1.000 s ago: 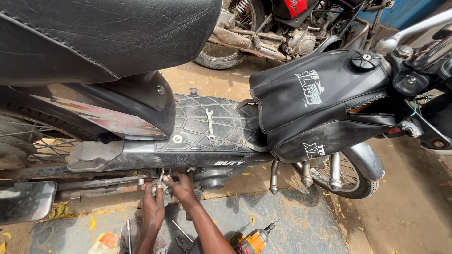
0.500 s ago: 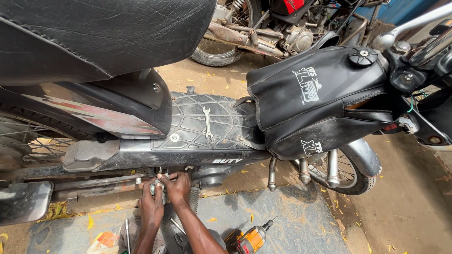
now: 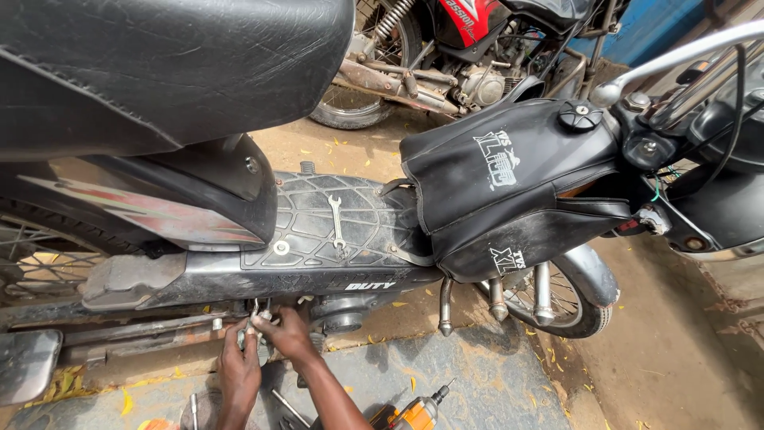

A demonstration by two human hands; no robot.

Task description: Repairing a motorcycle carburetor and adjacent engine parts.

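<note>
We pinch a small fastener (image 3: pixel 256 316) under the moped frame (image 3: pixel 239 279) with left hand (image 3: pixel 239 370) and right hand (image 3: pixel 288 334), fingertips pressed together; turning it next demands steady alignment.

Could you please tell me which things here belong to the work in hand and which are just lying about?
In hand:
left hand
right hand
small metal part under the moped frame

Lying about:
spanner on the footboard
orange drill
parked red motorcycle

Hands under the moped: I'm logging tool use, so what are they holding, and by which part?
Both the left hand and right hand pinch small silvery hardware beneath the footboard. What it is, and the grip point, cannot be told. The wrench lies unheld.
</note>
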